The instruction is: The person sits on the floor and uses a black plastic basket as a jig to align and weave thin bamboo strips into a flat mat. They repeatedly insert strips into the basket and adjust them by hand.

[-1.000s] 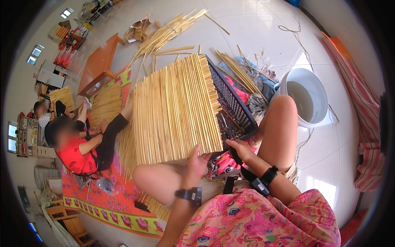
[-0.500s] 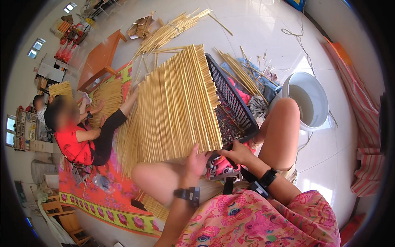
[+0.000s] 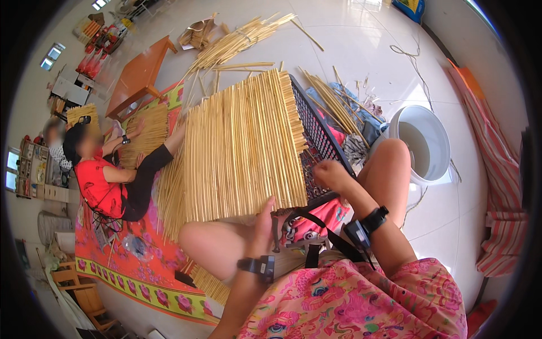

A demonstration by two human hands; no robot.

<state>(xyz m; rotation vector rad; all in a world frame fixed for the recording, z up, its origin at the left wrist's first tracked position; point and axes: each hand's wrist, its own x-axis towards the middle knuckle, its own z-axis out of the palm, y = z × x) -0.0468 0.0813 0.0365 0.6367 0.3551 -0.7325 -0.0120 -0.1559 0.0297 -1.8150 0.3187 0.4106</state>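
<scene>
A wide mat of yellow straw stalks (image 3: 240, 150), laid side by side with uneven ends on its right, slopes over a black plastic basket (image 3: 322, 127). My left hand (image 3: 262, 223) grips the mat's near edge; its thumb lies on top and the other fingers are hidden beneath. Off the mat's right edge, above the basket, my right hand (image 3: 334, 176) is closed like a fist. What it holds, if anything, cannot be made out. A black strap (image 3: 322, 220) runs below it across pink cloth.
Right of the basket stands a pale bucket (image 3: 420, 141) of cloudy water. Loose stalks (image 3: 333, 101) lie beyond the basket, and a larger straw bundle (image 3: 243, 42) farther off. At left, a person in red (image 3: 101, 181) sits on a floral mat (image 3: 164, 288) beside an orange table (image 3: 141, 76).
My right hand has left the mat's lower corner and moved up and right over the basket, closing. The mat has shifted slightly down. My left hand stays at its near edge.
</scene>
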